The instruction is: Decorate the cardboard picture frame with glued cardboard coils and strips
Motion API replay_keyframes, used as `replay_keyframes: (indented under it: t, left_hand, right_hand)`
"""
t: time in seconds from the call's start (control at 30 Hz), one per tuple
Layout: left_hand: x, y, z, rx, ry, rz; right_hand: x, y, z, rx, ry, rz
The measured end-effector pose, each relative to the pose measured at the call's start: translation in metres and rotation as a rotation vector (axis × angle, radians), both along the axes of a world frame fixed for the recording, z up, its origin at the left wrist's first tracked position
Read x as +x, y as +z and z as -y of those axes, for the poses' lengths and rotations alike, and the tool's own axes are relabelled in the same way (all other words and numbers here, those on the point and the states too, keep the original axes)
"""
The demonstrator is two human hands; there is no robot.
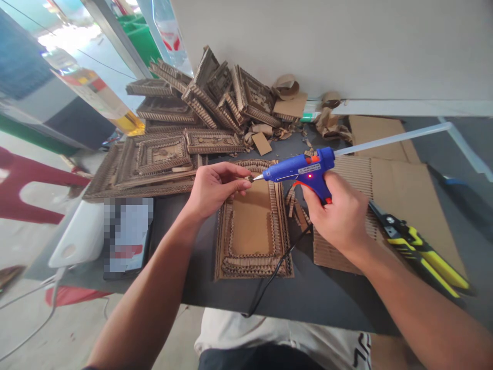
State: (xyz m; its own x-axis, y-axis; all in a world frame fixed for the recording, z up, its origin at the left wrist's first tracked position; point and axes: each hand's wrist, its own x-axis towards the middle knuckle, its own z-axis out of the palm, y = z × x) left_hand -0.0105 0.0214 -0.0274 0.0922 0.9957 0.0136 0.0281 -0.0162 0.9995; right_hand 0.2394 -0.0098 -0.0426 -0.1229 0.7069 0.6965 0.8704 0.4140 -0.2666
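A blue glue gun (pixel 298 168) with a lit red light and a long clear glue stick is gripped in my right hand (pixel 337 208). Its tip points left and meets a small brown cardboard piece (pixel 251 178) pinched between the fingertips of my left hand (pixel 215 187). Beneath them a rectangular cardboard frame (pixel 252 267) with corrugated borders lies flat on the dark table (pixel 200 288). The gun's black cord crosses the frame's lower right corner.
Stacked cardboard frames (pixel 162 154) fill the back left. A phone (pixel 129 236) and a white power strip (pixel 79 234) lie left. Yellow-black snips (pixel 419 252) rest on cardboard sheets (pixel 416 200) at right. A bottle (pixel 96 95) stands behind.
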Motion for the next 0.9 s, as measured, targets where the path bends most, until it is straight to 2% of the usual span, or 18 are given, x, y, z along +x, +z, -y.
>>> replay_keyframes:
  t: [0.37, 0.6, 0.9]
  left_hand:
    - [-0.0003, -0.0007, -0.0004, 0.006, 0.004, -0.022]
    - [-0.0022, -0.0052, -0.0019, -0.004, 0.005, -0.041]
    - [0.0011, -0.0005, 0.0001, -0.019, -0.005, -0.011]
  right_hand:
    - [0.0005, -0.0006, -0.0001, -0.005, 0.003, -0.019]
    - [-0.0001, -0.0009, -0.0012, 0.047, -0.004, -0.024]
    - [-0.0009, -0.0014, -0.0012, 0.059, 0.005, -0.034]
